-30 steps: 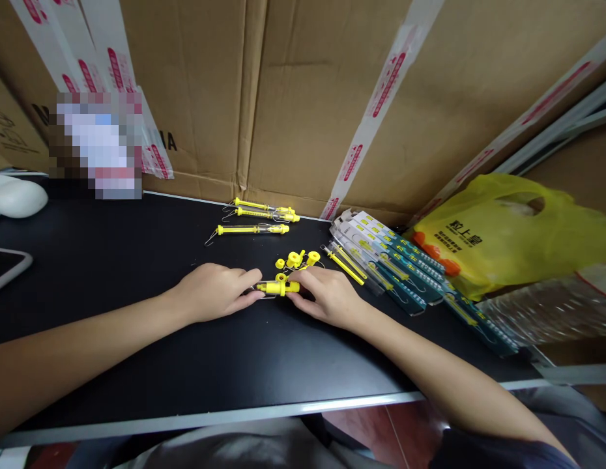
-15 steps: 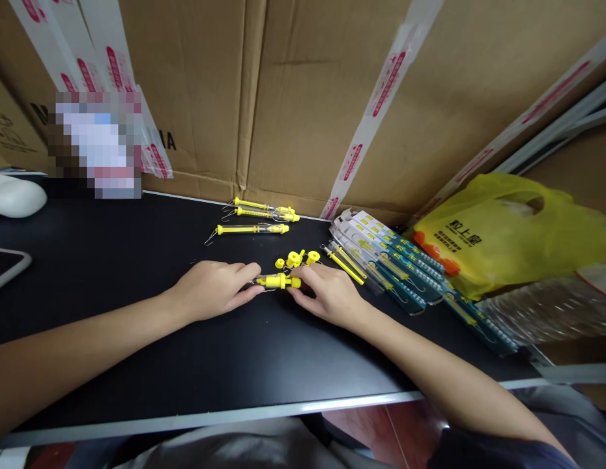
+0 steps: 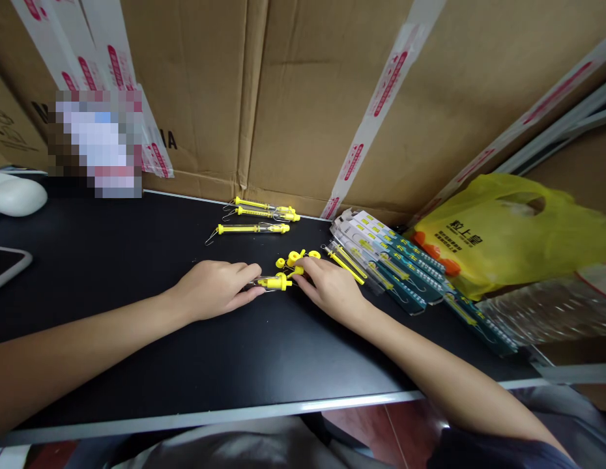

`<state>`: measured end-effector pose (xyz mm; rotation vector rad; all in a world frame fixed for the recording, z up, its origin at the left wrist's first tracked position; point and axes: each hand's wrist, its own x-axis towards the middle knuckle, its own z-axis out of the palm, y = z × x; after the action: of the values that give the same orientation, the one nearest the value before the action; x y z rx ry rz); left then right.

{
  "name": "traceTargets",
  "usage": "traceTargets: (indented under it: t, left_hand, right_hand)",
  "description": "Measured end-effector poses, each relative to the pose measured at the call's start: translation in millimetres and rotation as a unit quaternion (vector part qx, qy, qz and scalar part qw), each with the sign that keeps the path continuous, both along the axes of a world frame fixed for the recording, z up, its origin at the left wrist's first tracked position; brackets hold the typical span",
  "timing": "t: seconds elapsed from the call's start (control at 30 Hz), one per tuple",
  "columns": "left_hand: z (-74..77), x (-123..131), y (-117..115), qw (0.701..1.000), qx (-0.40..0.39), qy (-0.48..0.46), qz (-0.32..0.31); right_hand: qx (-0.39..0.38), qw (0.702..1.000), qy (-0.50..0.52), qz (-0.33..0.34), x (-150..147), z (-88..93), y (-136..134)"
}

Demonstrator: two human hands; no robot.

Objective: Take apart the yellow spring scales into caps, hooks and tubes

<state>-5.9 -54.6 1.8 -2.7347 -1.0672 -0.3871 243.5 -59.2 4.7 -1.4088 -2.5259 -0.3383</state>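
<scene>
My left hand (image 3: 219, 286) is closed around the clear tube of a spring scale (image 3: 276, 282), whose yellow end points right. Just beyond that end, the closed fingers of my right hand (image 3: 330, 283) pinch a small yellow cap (image 3: 298, 270), partly covered by the fingertips. Right behind it lies a little pile of loose yellow parts (image 3: 280, 263) with some thin wire hooks. Three more spring scales (image 3: 254, 228) with wire hooks lie farther back on the black table (image 3: 225, 365).
Spring scale packages (image 3: 401, 260) are stacked to the right, with yellow strips (image 3: 346, 263) beside them. A yellow plastic bag (image 3: 518, 228) stands behind those. Large cardboard (image 3: 293, 98) walls off the back. On the left are a white rounded object (image 3: 19, 197) and a phone-like device (image 3: 7, 267).
The yellow cap in my right hand has come away from the scale's end, moving slightly up toward the loose parts. My left hand stays in place with the scale.
</scene>
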Motion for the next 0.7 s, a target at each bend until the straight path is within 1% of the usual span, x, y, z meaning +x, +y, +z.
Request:
traceTargets:
  t: [0.13, 0.23, 0.43, 0.7]
  left_hand:
    - [-0.6, -0.2, 0.5, 1.0, 0.006, -0.001, 0.0]
    - [-0.7, -0.2, 0.3, 1.0, 0.009, -0.001, 0.001]
    - [-0.4, 0.1, -0.1, 1.0, 0.01, -0.005, -0.002]
    - [-1.7, -0.5, 0.1, 1.0, 0.008, -0.006, -0.006]
  right_hand:
    - [0.0, 1.0, 0.025, 0.012, 1.5, -1.9, 0.1]
    - [-0.001, 0.999, 0.036, 0.037, 2.6, -3.2, 0.8]
    - [-0.012, 0.997, 0.048, 0.066, 2.5, -1.6, 0.8]
    - [0.037, 0.996, 0.036, 0.079, -1.0, -3.6, 4.9]
